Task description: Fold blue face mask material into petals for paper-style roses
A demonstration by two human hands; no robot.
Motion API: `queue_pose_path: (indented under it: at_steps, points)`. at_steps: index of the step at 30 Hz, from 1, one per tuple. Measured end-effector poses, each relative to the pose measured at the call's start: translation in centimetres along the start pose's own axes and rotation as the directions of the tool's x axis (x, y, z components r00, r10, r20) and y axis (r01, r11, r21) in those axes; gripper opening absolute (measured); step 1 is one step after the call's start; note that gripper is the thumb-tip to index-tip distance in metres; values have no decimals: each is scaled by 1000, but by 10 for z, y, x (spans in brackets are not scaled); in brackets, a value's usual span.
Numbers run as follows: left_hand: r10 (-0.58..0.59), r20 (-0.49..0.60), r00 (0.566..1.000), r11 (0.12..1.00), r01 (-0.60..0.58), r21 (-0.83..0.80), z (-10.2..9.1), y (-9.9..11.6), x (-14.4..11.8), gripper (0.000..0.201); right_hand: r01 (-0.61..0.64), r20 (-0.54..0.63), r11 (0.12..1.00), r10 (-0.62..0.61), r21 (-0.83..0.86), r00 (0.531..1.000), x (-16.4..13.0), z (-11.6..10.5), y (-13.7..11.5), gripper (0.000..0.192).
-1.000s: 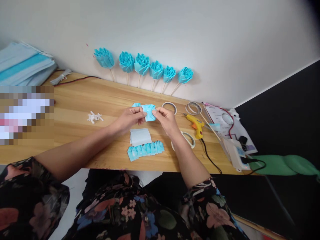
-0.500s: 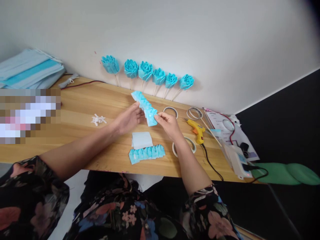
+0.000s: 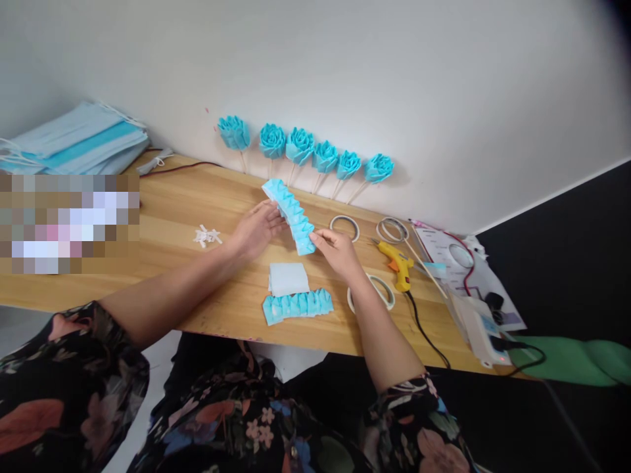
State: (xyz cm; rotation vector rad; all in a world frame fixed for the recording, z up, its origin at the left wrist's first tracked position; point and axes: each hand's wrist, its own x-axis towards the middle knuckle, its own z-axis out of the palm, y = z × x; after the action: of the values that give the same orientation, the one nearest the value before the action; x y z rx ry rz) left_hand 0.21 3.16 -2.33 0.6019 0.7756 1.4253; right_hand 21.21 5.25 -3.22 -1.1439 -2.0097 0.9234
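A pleated light-blue strip [image 3: 292,213], like folded mask fabric, slants in the air above the table. My right hand [image 3: 338,249] pinches its lower end between thumb and fingers. Along the strip's left edge, my left hand [image 3: 259,228] holds it loosely near the upper part, its lower fingers apart and their tips partly behind the strip. On the table below lie a folded pale sheet [image 3: 288,279] and a second pleated blue strip [image 3: 298,305]. A tape roll [image 3: 385,289] is partly covered by my right forearm.
Several blue fabric roses [image 3: 300,146] on sticks lean against the wall. Blue masks [image 3: 89,135] are stacked at the back left. White scraps [image 3: 208,235] lie left of my hands. To the right are a yellow glue gun [image 3: 400,264], more tape rolls [image 3: 393,229] and a power strip [image 3: 486,338].
The strip has turned slightly, so its row of pleats shows more clearly, and its lower end sits a bit lower. The whole view has shifted, with things appearing further right. Both hands stay on the strip.
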Motion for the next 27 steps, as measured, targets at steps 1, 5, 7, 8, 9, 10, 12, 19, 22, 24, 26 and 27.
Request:
queue_pose_path:
  at_steps: [1, 5, 7, 8, 9, 10, 12, 19, 22, 24, 26, 27]
  points:
    - [8, -9, 1000, 1000, -8, -12, -1, -1, 0, 9, -3, 4, 1000, 3, 4, 1000, 0, 0, 1, 41]
    - [35, 10, 999, 999, -35, -17, -7, -6, 3, 14, -24, 5, 1000, 24, 14, 1000, 1, 1, 4, 38]
    - [36, -3, 999, 999, -36, 0, -10, -8, 5, 14, -36, -13, 999, 36, -6, 999, 1, 1, 3, 37]
    - [33, -18, 999, 999, -33, 8, -11, -8, 6, 14, -41, -24, 999, 41, -13, 999, 1, 1, 3, 36]
    - [28, -34, 999, 1000, -27, 13, -12, -8, 7, 13, -45, -35, 999, 45, -16, 998, 1, 1, 3, 36]
    - [22, -47, 999, 1000, -22, 14, -12, -8, 8, 12, -48, -43, 999, 47, -12, 998, 1, 0, 3, 36]
    - [14, -60, 998, 1000, -14, 8, -11, -7, 8, 11, -52, -58, 999, 52, 1, 997, 1, 0, 3, 37]
    - [33, -53, 998, 999, -31, 29, -8, -4, 6, 14, -41, -95, 999, 43, 16, 995, 2, -1, 6, 36]
    - [123, -33, 992, 986, -119, 116, -6, 0, 4, 23, -17, -134, 999, 24, 47, 991, 3, 0, 6, 31]
    - [195, 28, 980, 958, -196, 208, -4, 3, 0, 31, -1, -182, 998, 13, 65, 983, 4, 0, 6, 26]
    - [263, 104, 959, 905, -283, 317, -2, 4, -4, 35, 25, -248, 997, -6, 74, 969, 5, 0, 6, 21]
    - [297, 139, 945, 870, -328, 367, -1, 5, -7, 34, 46, -289, 996, -23, 73, 957, 6, 0, 6, 20]
